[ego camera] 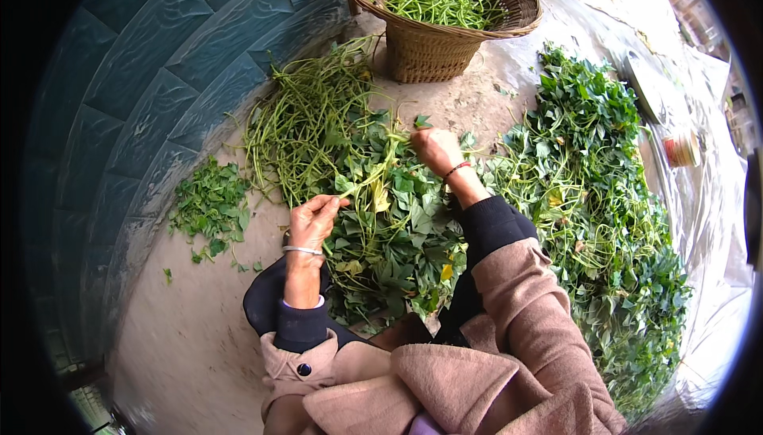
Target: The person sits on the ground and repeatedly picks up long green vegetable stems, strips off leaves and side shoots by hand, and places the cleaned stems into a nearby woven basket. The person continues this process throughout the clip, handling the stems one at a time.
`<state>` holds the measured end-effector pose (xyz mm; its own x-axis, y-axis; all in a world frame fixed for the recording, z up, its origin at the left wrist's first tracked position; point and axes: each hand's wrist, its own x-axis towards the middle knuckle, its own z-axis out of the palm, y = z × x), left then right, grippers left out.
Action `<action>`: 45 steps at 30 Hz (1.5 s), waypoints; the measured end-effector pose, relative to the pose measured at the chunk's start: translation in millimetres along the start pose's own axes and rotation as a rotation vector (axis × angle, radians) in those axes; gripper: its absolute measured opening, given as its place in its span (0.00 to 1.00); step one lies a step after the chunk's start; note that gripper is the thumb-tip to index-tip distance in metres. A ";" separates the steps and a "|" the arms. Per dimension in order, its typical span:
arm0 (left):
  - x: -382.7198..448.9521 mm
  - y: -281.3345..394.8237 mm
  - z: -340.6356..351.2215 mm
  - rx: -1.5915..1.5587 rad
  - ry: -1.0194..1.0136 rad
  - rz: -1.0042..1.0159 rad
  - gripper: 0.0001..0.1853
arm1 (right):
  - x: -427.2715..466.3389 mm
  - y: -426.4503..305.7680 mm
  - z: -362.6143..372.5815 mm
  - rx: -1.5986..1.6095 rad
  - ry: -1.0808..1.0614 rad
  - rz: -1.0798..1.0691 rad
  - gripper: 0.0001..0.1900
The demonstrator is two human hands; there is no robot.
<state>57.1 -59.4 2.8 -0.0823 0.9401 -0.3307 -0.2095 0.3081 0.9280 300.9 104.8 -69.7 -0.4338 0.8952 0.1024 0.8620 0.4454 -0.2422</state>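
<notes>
A leafy vine stem (371, 180) is stretched between my hands. My left hand (312, 220), with a pale bangle at the wrist, pinches its lower end between thumb and fingers. Farther forward, my right hand (437, 150) is closed round the upper part by a small green leaf; a dark and red band circles that wrist. Below both hands lies a pile of cut leafy vines (411, 232) with a few yellow leaves. Bare green stems (304, 119) are heaped just beyond my left hand. A small heap of loose leaves (211, 199) lies to the left.
A wicker basket (432, 56) holding thin green stalks stands at the front. On the right is a long bank of leafy vines (614, 196), with a round tub (681, 149) and plastic sheeting (709, 214) beyond it. A blue-green tiled wall (149, 89) curves along the left.
</notes>
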 end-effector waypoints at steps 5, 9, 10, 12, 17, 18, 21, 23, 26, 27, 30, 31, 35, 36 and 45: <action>-10.9 21.0 -36.9 -0.053 0.178 0.083 0.07 | -1.1 54.0 -10.5 0.355 -0.030 0.251 0.12; -4.9 9.5 -21.3 -0.200 0.146 0.085 0.09 | -5.9 -10.2 -25.1 1.285 -0.162 0.520 0.11; -0.5 6.9 -15.6 -0.231 0.123 0.076 0.08 | -7.7 -19.1 -15.6 1.376 -0.113 0.560 0.11; 1.2 1.8 -12.3 -0.287 0.119 0.044 0.08 | -12.1 -45.7 -8.4 1.498 -0.151 0.585 0.11; 3.7 -8.1 -17.9 -0.369 0.139 -0.009 0.07 | -20.2 -72.0 -14.4 1.992 -0.308 0.524 0.15; 5.0 -8.6 -16.8 -0.377 0.140 -0.007 0.08 | -22.5 -73.9 -28.9 2.085 -0.318 0.607 0.16; 7.5 -8.2 -12.2 -0.398 0.159 0.001 0.08 | -27.2 -72.7 -30.5 2.261 -0.285 0.583 0.19; 7.1 -5.9 -7.1 -0.405 0.190 0.007 0.08 | -28.5 -78.1 -31.1 2.244 -0.263 0.629 0.23; 4.7 -10.6 -14.0 -0.403 0.186 0.034 0.08 | -32.8 -90.6 -36.2 2.270 -0.297 0.651 0.25; 4.1 -8.7 -13.7 -0.403 0.193 0.050 0.08 | -33.5 -94.1 -38.6 2.336 -0.297 0.619 0.23; 3.3 -3.8 -8.4 -0.393 0.182 0.023 0.08 | -35.0 -97.3 -46.6 2.252 -0.319 0.608 0.14; 2.8 -3.0 -8.3 -0.393 0.156 0.015 0.08 | -34.5 -97.1 -49.7 2.214 -0.347 0.620 0.11; 1.9 7.8 -24.4 -0.398 0.234 0.038 0.07 | -24.7 -63.6 -33.3 1.279 -0.214 0.251 0.11; 0.8 8.5 -39.0 -0.356 0.260 0.068 0.07 | -22.7 -52.4 -34.9 0.807 -0.116 0.057 0.12; -6.1 16.5 -90.0 -0.424 0.404 0.155 0.12 | -25.4 22.0 -57.7 1.229 -0.299 0.530 0.14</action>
<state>-33.5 -73.2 4.7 -0.4892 0.8141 -0.3130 -0.5289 0.0085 0.8487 346.0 92.9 -21.9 -0.3029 0.8442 -0.4422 0.2230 -0.3883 -0.8941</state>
